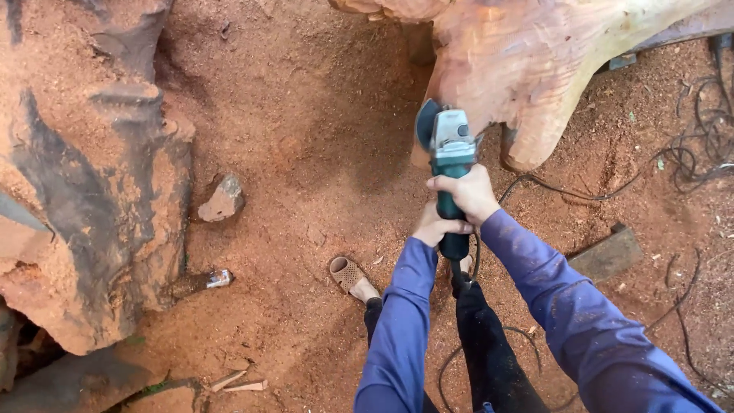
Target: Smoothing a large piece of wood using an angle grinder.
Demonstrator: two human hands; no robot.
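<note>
1. Nearest the camera: two blue sleeves (535, 306) and dark trouser legs (489, 352), dusted with sawdust, above a foot in a perforated tan sandal (350, 277).
2. Right hand (468, 193): fingers wrapped tight around the upper body of the teal angle grinder (451, 164).
3. Left hand (434, 227): closed on the grinder's dark rear grip, just below and touching the right hand.
4. Angle grinder: held nose-up, its dark disc guard (427, 122) at the edge of the pale carved wood piece (527, 69); whether the disc touches the wood cannot be told.
5. Power cord (505, 336): runs from the tool's tail between the legs and loops on the ground; more cables (703, 145) lie tangled at right.
6. Surroundings: red sawdust ground (306, 138), a large rough log (84, 199) at left, a stone (223, 200), a flat board (608, 254).
7. Likely hazards, judged from this arrangement: the disc may snag in the carved hollow and kick back toward the wrists; the loose cord may catch a foot or be drawn under the disc; the open sandal leaves the toes exposed to a dropped tool or flying chips; loose sawdust offers poor footing; the bare hands sit close to the guard.
</note>
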